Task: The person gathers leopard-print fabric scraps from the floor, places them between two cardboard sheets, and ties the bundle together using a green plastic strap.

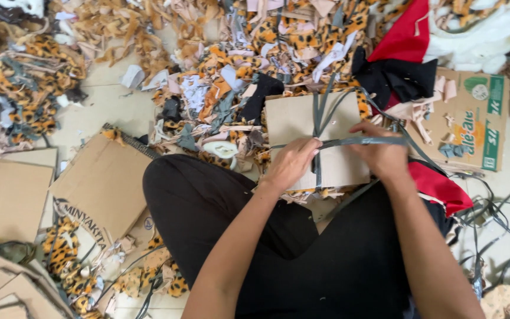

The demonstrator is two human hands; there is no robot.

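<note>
Bare forearms, no sleeves; black trousers [208, 207]; hands without gloves, rings or watch.

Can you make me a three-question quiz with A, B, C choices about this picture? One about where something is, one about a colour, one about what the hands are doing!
1. Where is the cardboard square?
A. on the person's lap
B. on a shelf
C. inside a box

2. What colour is the strap?
A. yellow
B. grey
C. pink

3. What is the right hand doing?
A. resting open
B. waving
C. pulling the strap

Answers: 1 A, it lies over the black-clothed legs. 2 B, the band looks grey. 3 C, its fingers close on the strap, while the left hand presses the crossing.
</note>
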